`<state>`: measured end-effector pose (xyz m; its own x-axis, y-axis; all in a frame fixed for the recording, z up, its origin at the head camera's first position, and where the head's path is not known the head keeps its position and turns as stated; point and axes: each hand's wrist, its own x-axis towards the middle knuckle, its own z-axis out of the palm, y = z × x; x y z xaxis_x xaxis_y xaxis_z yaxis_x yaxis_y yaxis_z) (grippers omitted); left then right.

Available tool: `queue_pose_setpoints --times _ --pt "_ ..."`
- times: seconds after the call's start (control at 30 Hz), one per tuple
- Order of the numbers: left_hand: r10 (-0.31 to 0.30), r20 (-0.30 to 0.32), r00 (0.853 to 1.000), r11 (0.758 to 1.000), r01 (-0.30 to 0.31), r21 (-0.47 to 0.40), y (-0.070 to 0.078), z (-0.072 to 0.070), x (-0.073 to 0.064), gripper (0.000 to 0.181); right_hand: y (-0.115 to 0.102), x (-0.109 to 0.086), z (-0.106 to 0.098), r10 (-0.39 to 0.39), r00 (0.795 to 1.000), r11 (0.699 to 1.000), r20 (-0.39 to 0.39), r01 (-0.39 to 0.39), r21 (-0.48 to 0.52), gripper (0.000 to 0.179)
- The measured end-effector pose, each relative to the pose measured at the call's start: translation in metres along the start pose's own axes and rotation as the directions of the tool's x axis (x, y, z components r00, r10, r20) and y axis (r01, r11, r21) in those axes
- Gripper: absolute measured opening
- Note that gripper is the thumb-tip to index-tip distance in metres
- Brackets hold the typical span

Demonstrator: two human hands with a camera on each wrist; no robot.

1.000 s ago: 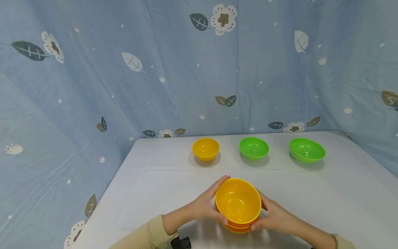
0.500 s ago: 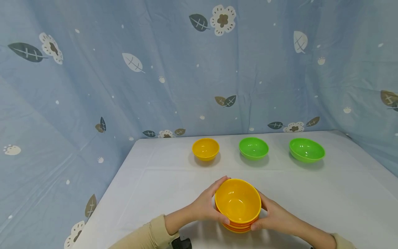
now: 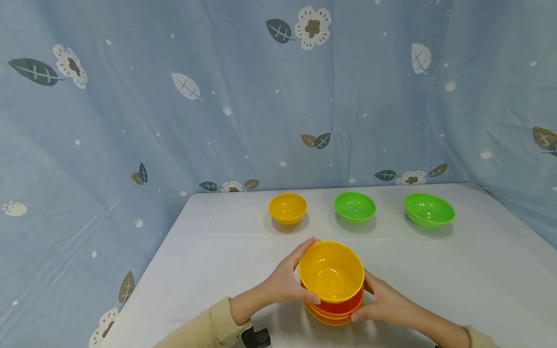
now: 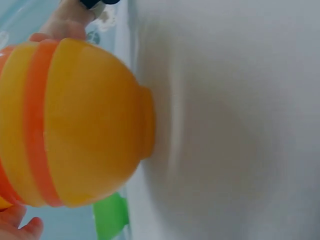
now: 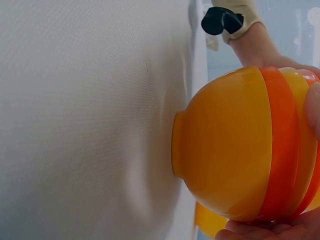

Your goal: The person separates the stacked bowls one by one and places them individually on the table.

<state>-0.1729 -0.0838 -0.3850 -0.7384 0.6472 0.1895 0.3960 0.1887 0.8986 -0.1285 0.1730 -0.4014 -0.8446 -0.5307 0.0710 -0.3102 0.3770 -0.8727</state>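
Observation:
A yellow bowl (image 3: 330, 273) sits raised and slightly tilted at the top of a nested stack. My left hand (image 3: 280, 282) grips its left side, thumb at the near rim and fingers around the far rim. Under it an orange bowl (image 3: 345, 306) shows, with more yellow and orange rims below. My right hand (image 3: 387, 304) holds the lower stack from the right. Both wrist views show the stack from the side, with a yellow bottom bowl (image 5: 227, 145) upright, its foot close to the white tablecloth (image 5: 90, 120).
Along the back of the table stand a small yellow bowl (image 3: 288, 209), a green bowl (image 3: 355, 208) and a wider green bowl (image 3: 430, 210). A blue patterned curtain (image 3: 243, 96) hangs behind and at the left. A black wrist device (image 3: 256, 337) is on the left sleeve.
My left hand has moved up and slightly left with the top yellow bowl, exposing the orange bowl beneath. My right hand and the lower stack have stayed put.

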Motion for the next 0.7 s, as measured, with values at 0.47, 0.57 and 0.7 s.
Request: queue_pose_setpoints --times 0.47,0.57,0.7 --pt "0.044 -0.045 0.998 0.999 -0.044 0.007 0.013 -0.012 0.001 0.107 0.003 -0.001 0.001 -0.119 0.992 0.993 -0.031 0.119 -0.014 0.092" --pt "0.060 -0.055 0.997 0.998 -0.060 0.009 0.016 -0.015 0.001 0.107 0.002 -0.001 0.001 -0.111 0.993 0.994 -0.031 0.111 -0.013 0.095" --pt "0.089 -0.081 0.993 0.996 -0.088 0.023 0.018 -0.020 0.000 0.107 0.000 -0.001 0.001 -0.060 0.998 0.998 -0.026 0.060 -0.022 0.096"
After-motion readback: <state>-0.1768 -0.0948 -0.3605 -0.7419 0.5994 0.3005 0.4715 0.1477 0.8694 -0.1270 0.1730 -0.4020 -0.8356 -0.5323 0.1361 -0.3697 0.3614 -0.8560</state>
